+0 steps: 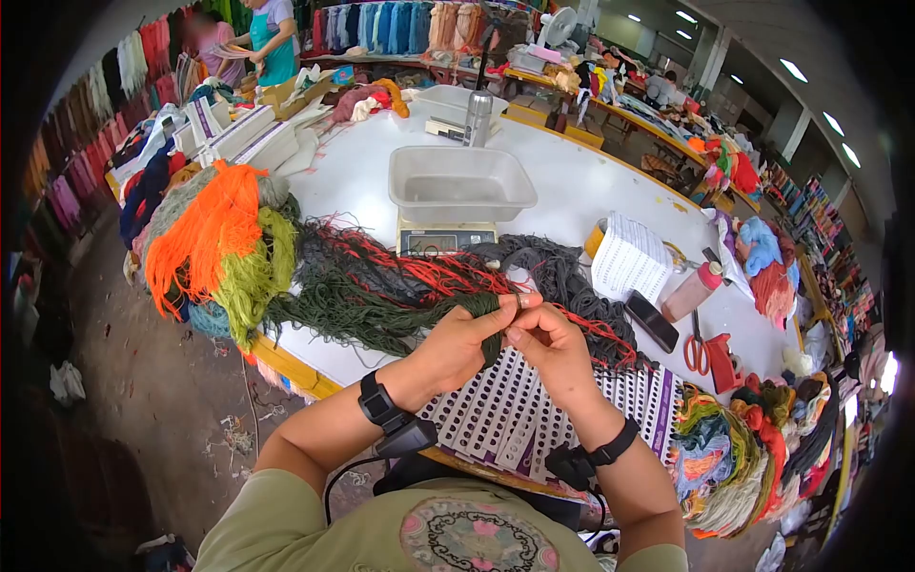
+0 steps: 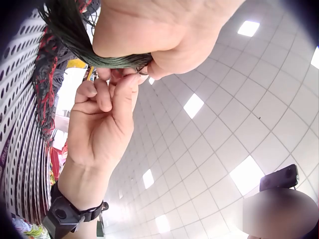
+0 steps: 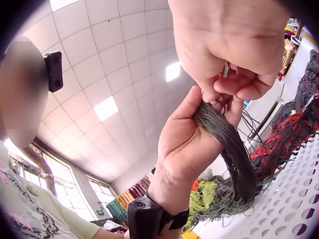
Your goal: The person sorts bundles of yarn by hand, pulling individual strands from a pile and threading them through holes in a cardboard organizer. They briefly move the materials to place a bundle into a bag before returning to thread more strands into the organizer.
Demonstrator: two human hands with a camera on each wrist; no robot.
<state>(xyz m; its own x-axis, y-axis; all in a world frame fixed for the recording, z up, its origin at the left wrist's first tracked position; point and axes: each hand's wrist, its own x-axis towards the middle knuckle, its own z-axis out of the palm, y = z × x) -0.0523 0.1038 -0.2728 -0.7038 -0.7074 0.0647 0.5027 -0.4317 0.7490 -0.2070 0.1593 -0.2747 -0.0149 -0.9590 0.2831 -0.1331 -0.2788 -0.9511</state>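
Note:
My left hand (image 1: 456,345) grips a bundle of dark green yarn (image 3: 230,144), which loops over the fingers and hangs down in the right wrist view. The rest of that green yarn (image 1: 348,315) trails left across the table. Right against the left fingertips, my right hand (image 1: 555,355) has its fingers curled, thumb and forefinger pinching strands at the bundle's end. A small shiny sliver (image 3: 226,70) shows between the right fingers. Below both hands lie white cards with rows of punched holes (image 1: 515,419).
Red yarn (image 1: 457,272) and dark grey yarn (image 1: 548,267) lie beyond the hands. A scale (image 1: 446,238) bears a plastic tub (image 1: 461,205). To the right are a phone (image 1: 652,321), red-handled scissors (image 1: 697,353) and a bottle (image 1: 688,294). Orange yarn (image 1: 214,234) is heaped left.

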